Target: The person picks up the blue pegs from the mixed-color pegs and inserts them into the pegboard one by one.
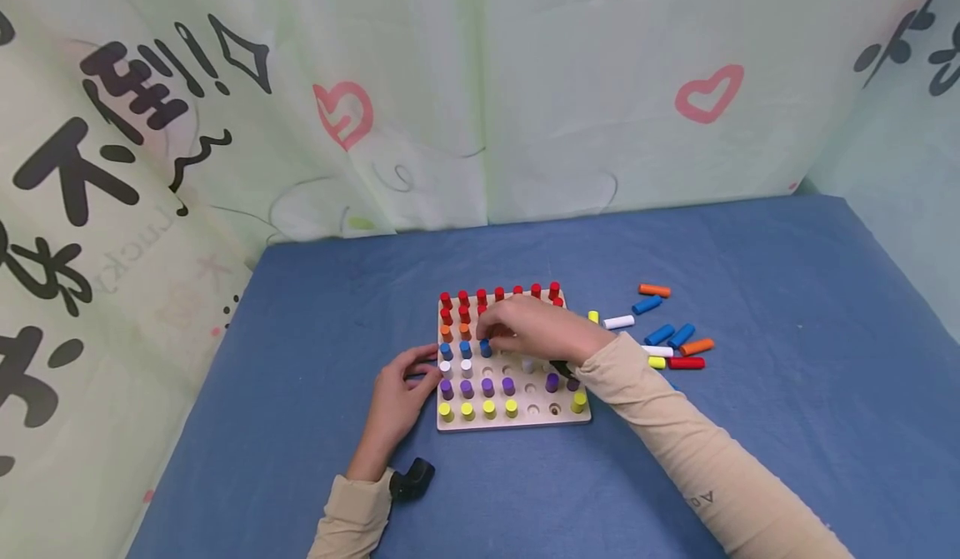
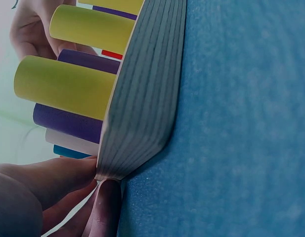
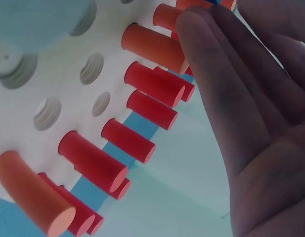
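A wooden pegboard (image 1: pixel 517 427) lies on the table, holding rows of red, orange, blue, white, purple and yellow pegs. My right hand (image 1: pixel 531 326) reaches over its middle, thumb and fingertips pinching a blue peg (image 1: pixel 485 348) in the blue row. In the right wrist view, the fingers hide most of that peg. At the board's left side, my left hand (image 1: pixel 401 396) grips the edge. The left wrist view has its thumb (image 2: pixel 68 180) on the board's upper edge and a fingertip against the side. Open holes (image 3: pixel 92 69) show between the orange and red pegs.
Loose pegs lie right of the board: orange (image 1: pixel 697 346), blue (image 1: pixel 659 335), white (image 1: pixel 618 322), red (image 1: pixel 686 363) and yellow ones. A blue cloth (image 1: pixel 300 334) covers the table. A printed curtain (image 1: pixel 562 84) hangs behind it.
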### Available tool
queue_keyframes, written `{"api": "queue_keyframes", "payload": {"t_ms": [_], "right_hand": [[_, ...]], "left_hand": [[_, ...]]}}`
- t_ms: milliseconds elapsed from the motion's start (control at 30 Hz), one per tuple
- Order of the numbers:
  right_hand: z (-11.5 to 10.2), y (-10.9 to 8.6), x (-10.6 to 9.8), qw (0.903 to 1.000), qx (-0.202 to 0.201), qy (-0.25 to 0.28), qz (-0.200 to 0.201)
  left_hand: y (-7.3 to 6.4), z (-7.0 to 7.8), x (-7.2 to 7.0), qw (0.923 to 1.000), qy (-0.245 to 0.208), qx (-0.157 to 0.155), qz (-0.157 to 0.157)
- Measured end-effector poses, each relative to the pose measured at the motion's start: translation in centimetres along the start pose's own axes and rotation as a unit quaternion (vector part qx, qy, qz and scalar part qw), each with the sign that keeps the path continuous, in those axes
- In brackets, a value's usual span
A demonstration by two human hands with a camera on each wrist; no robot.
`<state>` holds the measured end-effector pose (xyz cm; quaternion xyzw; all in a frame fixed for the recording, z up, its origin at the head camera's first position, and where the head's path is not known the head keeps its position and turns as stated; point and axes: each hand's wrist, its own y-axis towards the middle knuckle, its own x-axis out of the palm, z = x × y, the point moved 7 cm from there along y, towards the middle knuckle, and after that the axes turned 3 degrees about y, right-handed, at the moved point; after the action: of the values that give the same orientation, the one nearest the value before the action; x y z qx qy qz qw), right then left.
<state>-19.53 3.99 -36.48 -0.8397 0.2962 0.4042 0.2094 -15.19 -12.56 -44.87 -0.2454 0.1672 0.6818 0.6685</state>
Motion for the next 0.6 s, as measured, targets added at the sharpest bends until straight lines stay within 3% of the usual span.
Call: {"api": "queue_keyframes", "payload": {"t_ms": [600], "right_hand": [[1.3,-2.1,-1.2,0.9998,-0.006,-0.001,0.020]], "left_hand": [[0.0,-0.1,0.1,1.0000,0.007,-0.006,0.002]]}}
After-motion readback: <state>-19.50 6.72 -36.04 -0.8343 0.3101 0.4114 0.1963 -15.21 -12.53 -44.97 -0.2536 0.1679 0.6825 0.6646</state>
